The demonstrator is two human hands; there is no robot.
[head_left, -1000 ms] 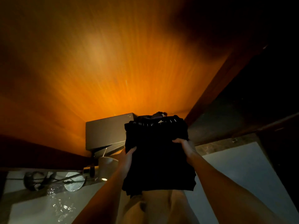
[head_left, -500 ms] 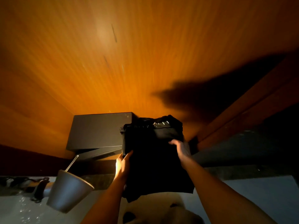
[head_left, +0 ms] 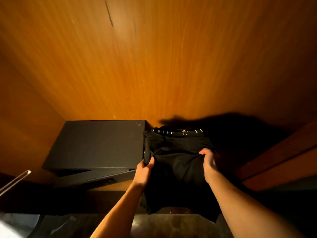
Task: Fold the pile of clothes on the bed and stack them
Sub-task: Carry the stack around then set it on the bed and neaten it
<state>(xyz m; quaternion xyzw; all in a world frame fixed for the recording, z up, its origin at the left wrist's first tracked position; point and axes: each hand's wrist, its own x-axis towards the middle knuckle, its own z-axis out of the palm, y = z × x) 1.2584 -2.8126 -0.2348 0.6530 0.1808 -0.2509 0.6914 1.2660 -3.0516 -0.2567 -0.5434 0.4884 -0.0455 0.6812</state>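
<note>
I see 2 bare hands holding 1 stack of folded black clothes [head_left: 178,162] in front of an orange-brown wood panel [head_left: 154,66]. The left hand [head_left: 144,170] grips the stack's left edge, thumb on top pinching the fabric, the other fingers hidden under the cloth. The right hand [head_left: 208,162] grips the right edge, fingers curled over and clamped on the fabric. The stack's far end sits over a wooden shelf [head_left: 113,186], just beside the right side of a black box [head_left: 97,145]; I cannot tell whether the stack rests on the shelf or is held just above it. A black waistband with white lettering [head_left: 176,132] shows at the stack's far edge, text too blurred to read. The near end of the stack hangs past the shelf's front edge, loose and drooping between my forearms. The box sits at the shelf's left, its lid slightly raised off the base at the front. A thin metal rod [head_left: 15,179] pokes in at the left edge of the view. A dark shadow falls on the panel to the right of the stack. Lighting is dim and warm.
</note>
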